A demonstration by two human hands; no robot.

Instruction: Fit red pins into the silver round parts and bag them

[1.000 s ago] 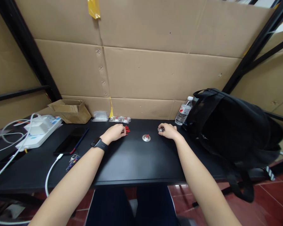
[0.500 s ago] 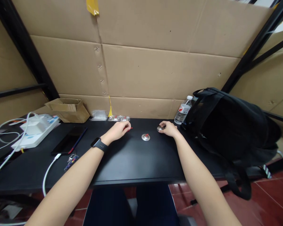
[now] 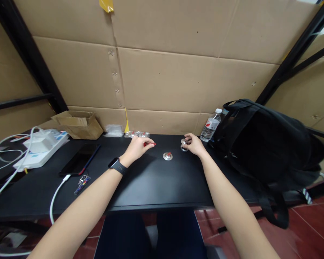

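The left hand (image 3: 136, 148) tightly pinches a small thin red piece (image 3: 153, 144) over the smooth black tabletop (image 3: 162, 183)! Over right, the right hand (image 3: 196, 145) grips a shiny round metal disc (image 3: 183, 141); between them, slightly nearer, sits a red-topped silver metal disc (image 3: 166, 157).

Right grip (image 3: 194, 145) has raised a metal disc (image 3: 183, 142) (left grip (image 3: 137, 148) shifted rightward).

A silver disc (image 3: 167, 157) topped by a red bit (image 3: 169, 154) lies flat on the black table (image 3: 162, 187), between its front and back edges. Nearer the back edge, the right hand (image 3: 196, 145) grips shiny round metal (image 3: 184, 146), one piece or two I can't tell; the left hand (image 3: 137, 148) pinches a slim red piece (image 3: 154, 144).
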